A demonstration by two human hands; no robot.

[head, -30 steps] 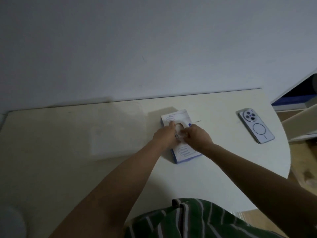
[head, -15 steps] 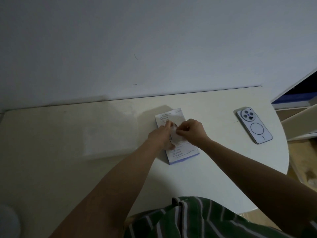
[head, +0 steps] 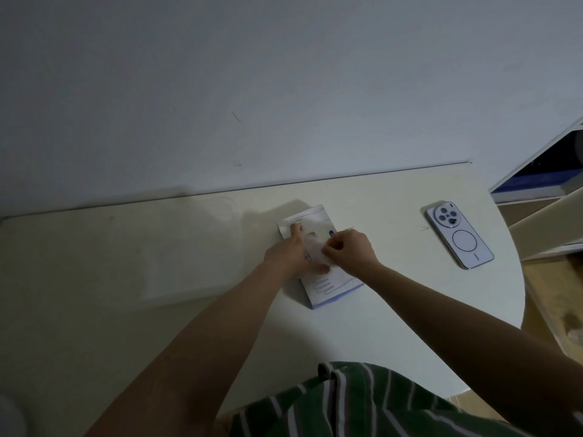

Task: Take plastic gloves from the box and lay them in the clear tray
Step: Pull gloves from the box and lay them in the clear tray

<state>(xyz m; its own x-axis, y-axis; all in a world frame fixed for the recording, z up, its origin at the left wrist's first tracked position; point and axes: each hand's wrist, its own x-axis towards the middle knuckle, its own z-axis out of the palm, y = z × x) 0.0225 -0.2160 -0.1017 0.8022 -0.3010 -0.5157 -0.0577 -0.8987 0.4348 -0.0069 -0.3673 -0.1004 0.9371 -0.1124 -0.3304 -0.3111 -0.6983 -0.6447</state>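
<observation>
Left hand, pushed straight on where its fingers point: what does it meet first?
The left hand lies on the box; ahead looks like only the box's far end, then table and wall, depth unclear.

My left hand [head: 288, 252] and right hand [head: 350, 247] are bare, and so are my left forearm [head: 202, 342] and right forearm [head: 457, 313], uncovered from the wrists back to where they leave the picture. Nearer to me than the hands, between the two forearms, shows my shirt [head: 362, 405]: dark green cloth with narrow pale stripes running slantwise, some edged by a thinner dark line. It bunches into a rumpled, dark-edged fold on the side toward my left forearm.
</observation>
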